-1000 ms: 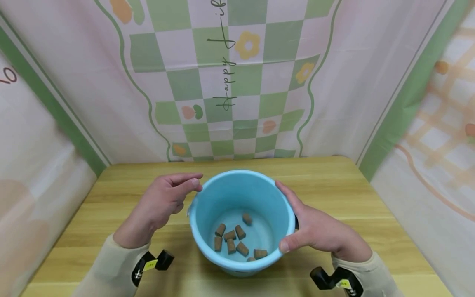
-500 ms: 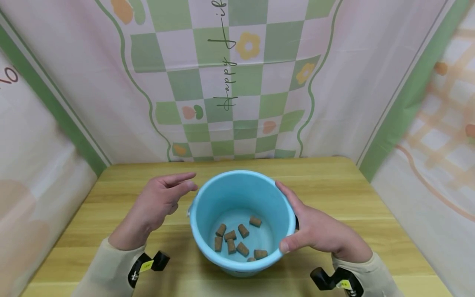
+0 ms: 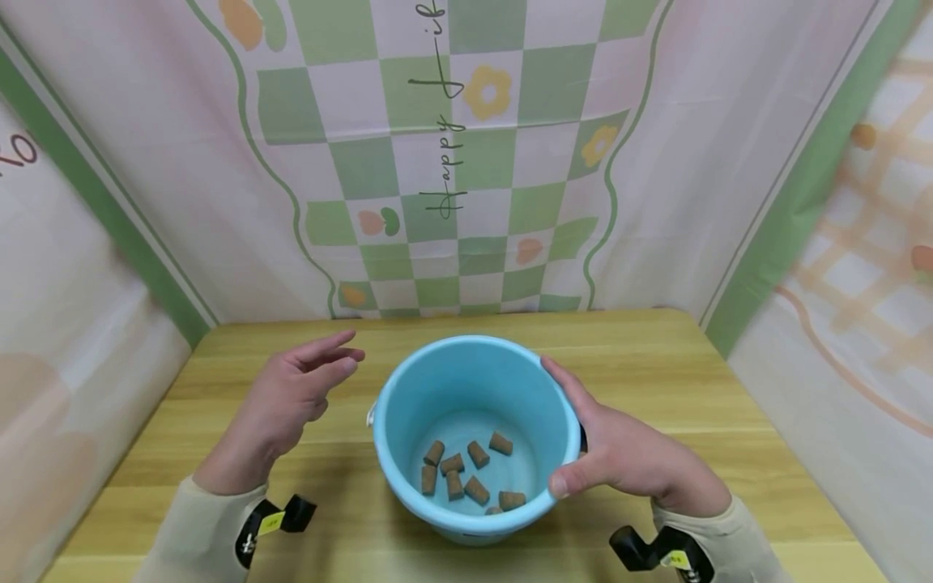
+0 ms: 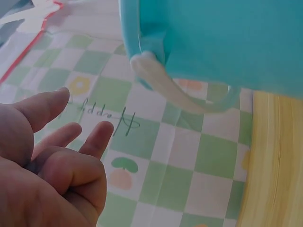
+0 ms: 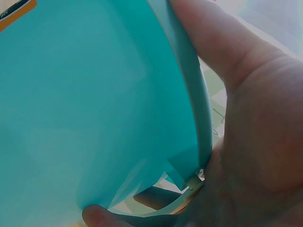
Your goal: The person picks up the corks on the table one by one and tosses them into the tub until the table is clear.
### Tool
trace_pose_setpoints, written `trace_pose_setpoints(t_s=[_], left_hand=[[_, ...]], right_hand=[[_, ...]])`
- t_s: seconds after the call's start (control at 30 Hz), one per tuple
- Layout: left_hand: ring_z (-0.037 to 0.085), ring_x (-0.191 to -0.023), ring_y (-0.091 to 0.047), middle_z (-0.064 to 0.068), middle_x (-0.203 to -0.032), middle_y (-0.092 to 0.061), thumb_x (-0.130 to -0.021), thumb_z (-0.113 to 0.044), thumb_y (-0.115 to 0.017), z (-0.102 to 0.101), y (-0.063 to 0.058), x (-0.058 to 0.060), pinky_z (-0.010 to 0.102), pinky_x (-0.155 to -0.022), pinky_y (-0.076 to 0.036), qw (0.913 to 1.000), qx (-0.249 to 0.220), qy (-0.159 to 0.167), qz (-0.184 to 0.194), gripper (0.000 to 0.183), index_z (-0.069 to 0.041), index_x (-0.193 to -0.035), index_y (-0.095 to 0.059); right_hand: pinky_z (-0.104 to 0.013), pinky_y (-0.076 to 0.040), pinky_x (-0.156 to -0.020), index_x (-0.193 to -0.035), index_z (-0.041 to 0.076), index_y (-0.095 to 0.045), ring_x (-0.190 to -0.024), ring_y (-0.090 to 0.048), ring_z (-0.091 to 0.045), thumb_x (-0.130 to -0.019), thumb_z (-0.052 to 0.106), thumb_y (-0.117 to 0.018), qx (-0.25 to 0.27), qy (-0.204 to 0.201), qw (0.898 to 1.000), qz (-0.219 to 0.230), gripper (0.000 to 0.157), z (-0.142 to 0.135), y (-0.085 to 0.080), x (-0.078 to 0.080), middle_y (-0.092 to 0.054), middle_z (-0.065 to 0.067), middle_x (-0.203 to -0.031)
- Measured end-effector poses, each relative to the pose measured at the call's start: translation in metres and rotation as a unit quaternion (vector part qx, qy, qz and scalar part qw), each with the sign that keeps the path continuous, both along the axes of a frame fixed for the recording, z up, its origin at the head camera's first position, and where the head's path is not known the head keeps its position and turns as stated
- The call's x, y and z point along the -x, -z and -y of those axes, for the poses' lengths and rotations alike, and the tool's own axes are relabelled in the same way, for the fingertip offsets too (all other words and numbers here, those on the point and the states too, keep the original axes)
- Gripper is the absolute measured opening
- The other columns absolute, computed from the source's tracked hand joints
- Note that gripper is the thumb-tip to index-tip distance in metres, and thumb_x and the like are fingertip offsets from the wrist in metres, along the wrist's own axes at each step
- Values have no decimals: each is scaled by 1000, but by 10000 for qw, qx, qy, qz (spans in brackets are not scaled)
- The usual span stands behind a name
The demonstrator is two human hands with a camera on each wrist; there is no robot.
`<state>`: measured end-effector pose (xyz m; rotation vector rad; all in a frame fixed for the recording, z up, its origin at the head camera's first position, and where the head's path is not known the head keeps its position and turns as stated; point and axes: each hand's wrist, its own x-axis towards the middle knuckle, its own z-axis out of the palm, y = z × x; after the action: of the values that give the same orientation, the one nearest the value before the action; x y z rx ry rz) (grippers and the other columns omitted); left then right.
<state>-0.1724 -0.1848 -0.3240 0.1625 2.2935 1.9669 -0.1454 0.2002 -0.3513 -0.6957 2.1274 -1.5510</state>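
Note:
A light blue bucket (image 3: 466,376) stands on the table in the head view, with several small brown corks (image 3: 477,454) scattered over its bottom. My right hand (image 3: 627,449) grips the bucket's right side, thumb at the front of the rim and another finger farther back along it. The right wrist view shows fingers against the outer wall (image 5: 118,94). To the left of the bucket, apart from it, my left hand (image 3: 287,393) hovers with nothing in it, some fingers extended and others bent. The bucket's white handle (image 4: 165,87) hangs down in the left wrist view.
The wooden table (image 3: 641,348) reaches back to a green-and-white checkered cloth (image 3: 484,170). Printed cloth also hangs at the left (image 3: 66,324) and right (image 3: 867,267). Each forearm wears a black wrist camera (image 3: 273,518).
My left hand has drawn away to the left from the bucket's rim. Inside, one cork has tumbled over and lies towards the right rear. My right hand has stayed put.

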Motion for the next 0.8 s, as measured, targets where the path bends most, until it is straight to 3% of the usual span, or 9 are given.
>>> trace_pose_setpoints(t_s=[0.27,0.4,0.53,0.7,0.8], left_hand=[[5,-43,-25,10,-126,-54,-87,-35,-66,14,4,2,18,-42,-27,9998,98,-101,-126,54,-17,-136,-51],[4,-42,-27,8,-129,-52,-86,-39,-65,25,9,5,19,-39,-29,9988,339,-318,-142,56,-20,-137,-50],[4,-40,-29,7,-131,-50,-86,-41,-66,39,17,9,21,-36,-31,9977,387,-548,5,58,-23,-138,-48],[3,-43,-31,8,-133,-46,-86,-34,-68,55,26,13,20,-39,-34,9972,-35,-675,311,60,-19,-140,-46],[2,-43,-29,9,-136,-44,-87,-34,-66,63,30,15,18,-39,-32,9962,75,-780,391,61,-19,-141,-44]], right_hand=[[-45,-47,-82,-147,39,4,-109,-49,-37,-68,13,-83,-119,11,9999,-113,121,-2,3,0,-37,-18,-136],[-42,-46,-84,-147,40,3,-112,-48,-35,-67,14,-84,-164,50,9998,-49,121,-3,2,0,-37,-15,-137],[-42,-47,-83,-147,40,3,-111,-48,-36,-67,13,-84,-139,38,9999,-24,121,-2,2,0,-36,-15,-137],[-43,-47,-82,-147,40,4,-111,-48,-36,-67,13,-84,-105,14,9999,-105,122,-1,3,1,-36,-15,-137],[-43,-48,-82,-147,39,4,-111,-48,-37,-68,13,-83,-78,-31,9998,-153,121,-1,3,2,-37,-16,-137]])
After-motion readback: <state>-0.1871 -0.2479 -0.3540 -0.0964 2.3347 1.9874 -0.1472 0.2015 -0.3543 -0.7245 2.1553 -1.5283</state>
